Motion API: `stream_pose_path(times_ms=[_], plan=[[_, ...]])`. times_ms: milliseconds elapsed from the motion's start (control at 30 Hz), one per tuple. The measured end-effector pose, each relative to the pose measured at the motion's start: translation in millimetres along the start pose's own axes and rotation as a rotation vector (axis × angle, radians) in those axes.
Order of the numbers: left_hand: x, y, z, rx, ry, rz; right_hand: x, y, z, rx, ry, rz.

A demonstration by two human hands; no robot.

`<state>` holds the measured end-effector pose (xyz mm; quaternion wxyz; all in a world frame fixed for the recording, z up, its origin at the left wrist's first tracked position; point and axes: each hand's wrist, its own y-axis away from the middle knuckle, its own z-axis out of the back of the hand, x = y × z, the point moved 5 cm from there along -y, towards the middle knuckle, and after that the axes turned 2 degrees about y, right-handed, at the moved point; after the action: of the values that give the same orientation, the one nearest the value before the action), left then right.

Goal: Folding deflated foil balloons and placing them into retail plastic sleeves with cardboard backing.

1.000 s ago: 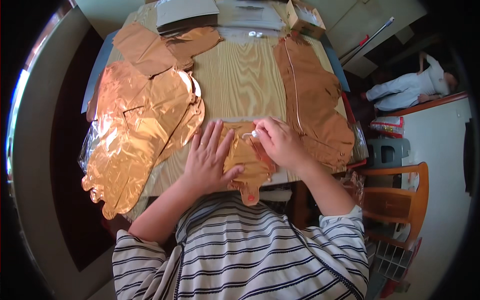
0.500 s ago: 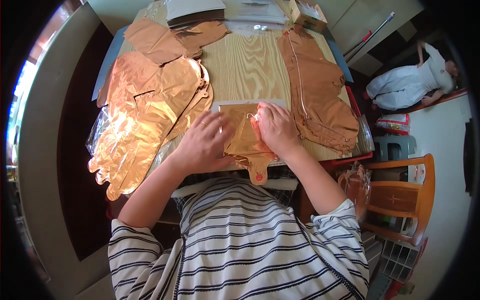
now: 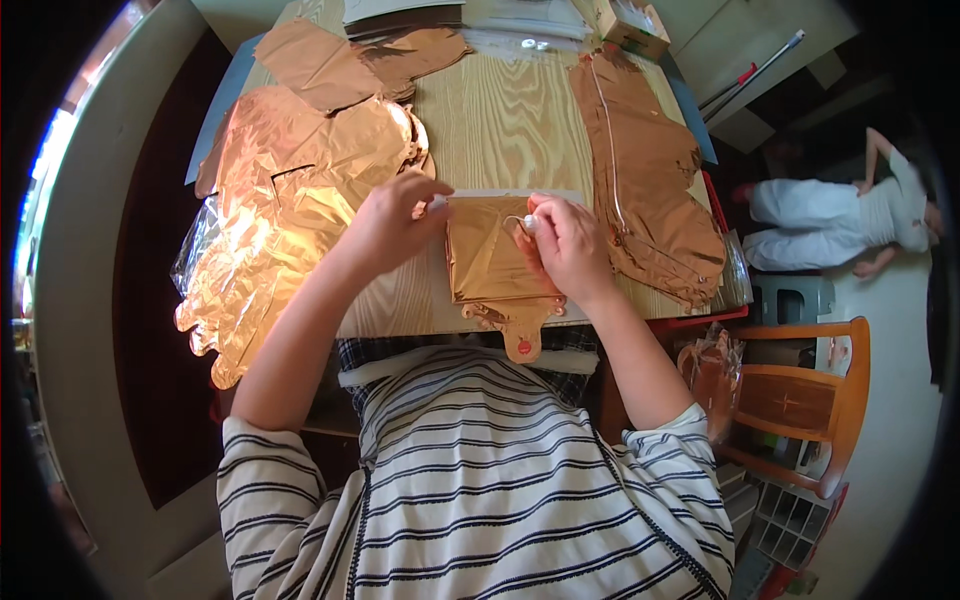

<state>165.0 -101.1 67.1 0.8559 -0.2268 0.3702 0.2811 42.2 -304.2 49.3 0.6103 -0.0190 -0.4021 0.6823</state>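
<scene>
A copper-coloured foil balloon (image 3: 500, 258), folded into a rectangle, lies on a pale flat sheet (image 3: 572, 195) at the table's near edge. Its rounded tab with a red dot points toward me. My right hand (image 3: 572, 245) is closed in a pinch at the balloon's right side, on a thin white cord (image 3: 516, 218) with a small white bit at the fingertips. Over the upper left corner of the balloon hovers my left hand (image 3: 395, 225). Its fingers are curled together, and something small and pale shows at their tips, too small to name.
Shiny foil balloons (image 3: 290, 220) are heaped on the left, overhanging the table (image 3: 510, 120). Flat ones (image 3: 650, 170) lie stacked on the right. Clear plastic bags (image 3: 530, 25) and a small box (image 3: 633, 28) are at the back. A wooden chair (image 3: 800, 400) and another person (image 3: 850, 215) are to the right.
My left hand has lifted off the folded balloon, moving up and left, and its fingers have curled. My right hand has shifted slightly, showing the white cord. The other person has changed position.
</scene>
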Motion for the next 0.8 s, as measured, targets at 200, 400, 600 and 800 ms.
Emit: stream_pose_path(times_ms=[200, 400, 600, 800], plan=[[-3, -25, -13, 0.161, -0.148, -0.124, -23, 3, 2, 0.049, -0.378, -0.368], [0, -25, -18, 0.199, -0.106, -0.048, -40, -2, 27, 0.019, -0.57, -0.437], [-2, -35, -18, 0.258, -0.102, 0.06, -33, -11, 22, 0.32, -0.3, -0.42], [-23, -6, -15, 0.112, -0.211, -0.342, -25, -6, 19, 0.313, -0.144, -0.247]])
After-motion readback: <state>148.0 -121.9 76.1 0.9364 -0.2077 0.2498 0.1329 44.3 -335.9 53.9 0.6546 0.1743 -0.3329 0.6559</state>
